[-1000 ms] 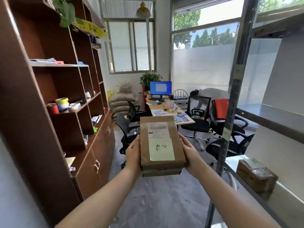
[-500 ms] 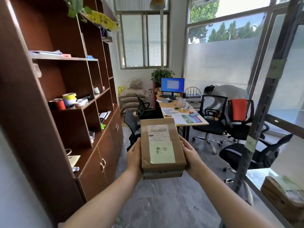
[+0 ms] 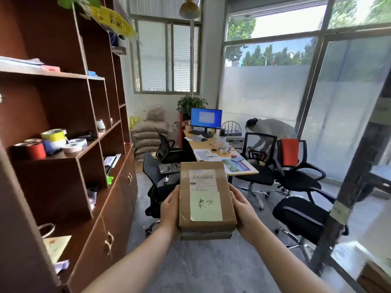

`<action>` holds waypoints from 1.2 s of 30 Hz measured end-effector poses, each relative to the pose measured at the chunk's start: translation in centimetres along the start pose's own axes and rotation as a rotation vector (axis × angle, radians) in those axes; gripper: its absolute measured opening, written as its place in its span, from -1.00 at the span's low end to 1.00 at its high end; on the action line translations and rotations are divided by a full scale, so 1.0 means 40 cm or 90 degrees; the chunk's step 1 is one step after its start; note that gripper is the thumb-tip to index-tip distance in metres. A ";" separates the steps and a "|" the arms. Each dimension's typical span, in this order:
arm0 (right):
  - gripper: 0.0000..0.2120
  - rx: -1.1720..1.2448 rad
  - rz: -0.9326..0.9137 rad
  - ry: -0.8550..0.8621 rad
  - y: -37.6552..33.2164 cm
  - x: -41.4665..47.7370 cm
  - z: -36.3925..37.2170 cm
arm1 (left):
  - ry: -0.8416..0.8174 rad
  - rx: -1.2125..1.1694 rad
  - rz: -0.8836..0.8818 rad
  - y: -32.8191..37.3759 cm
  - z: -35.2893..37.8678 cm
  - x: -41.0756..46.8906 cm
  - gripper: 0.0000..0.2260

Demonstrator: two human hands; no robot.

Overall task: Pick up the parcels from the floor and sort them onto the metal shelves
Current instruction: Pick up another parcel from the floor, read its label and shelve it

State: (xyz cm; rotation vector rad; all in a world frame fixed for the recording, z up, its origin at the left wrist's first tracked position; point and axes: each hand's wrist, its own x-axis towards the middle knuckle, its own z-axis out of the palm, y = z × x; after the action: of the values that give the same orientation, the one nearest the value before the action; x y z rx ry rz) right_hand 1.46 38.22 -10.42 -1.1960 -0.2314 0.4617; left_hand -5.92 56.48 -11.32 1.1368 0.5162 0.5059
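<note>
A flat rectangular parcel (image 3: 206,199) of brown cardboard sits at centre frame, held up over the grey floor (image 3: 211,267). The left hand (image 3: 170,210) presses its left edge and the right hand (image 3: 243,210) its right edge, fingers wrapped under it. Its top carries a white printed label and a pale green handwritten note. At left, the wooden bookcase (image 3: 88,115) holds tape rolls (image 3: 53,140). A dark metal shelf post (image 3: 347,199) stands at right, with another cardboard box (image 3: 376,275) in the lower right corner.

Office: desk (image 3: 245,169), monitor (image 3: 206,118), swivel chairs (image 3: 259,157).
</note>
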 end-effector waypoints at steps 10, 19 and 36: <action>-0.69 0.017 -0.038 0.070 0.025 0.146 -0.004 | -0.074 0.004 -0.034 -0.016 0.037 0.193 -0.69; -0.69 0.032 -0.042 0.110 -0.002 0.257 -0.093 | -0.125 -0.003 -0.051 -0.050 0.154 0.302 -0.70; -0.69 0.051 -0.093 0.154 -0.141 0.591 -0.388 | -0.162 0.035 -0.048 -0.099 0.561 0.595 -0.67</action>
State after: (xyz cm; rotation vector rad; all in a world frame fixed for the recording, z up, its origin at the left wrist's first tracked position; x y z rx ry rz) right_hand 29.99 34.50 -12.32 -1.1355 -0.0903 0.1944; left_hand 26.92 53.88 -10.60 1.2088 0.3515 0.2771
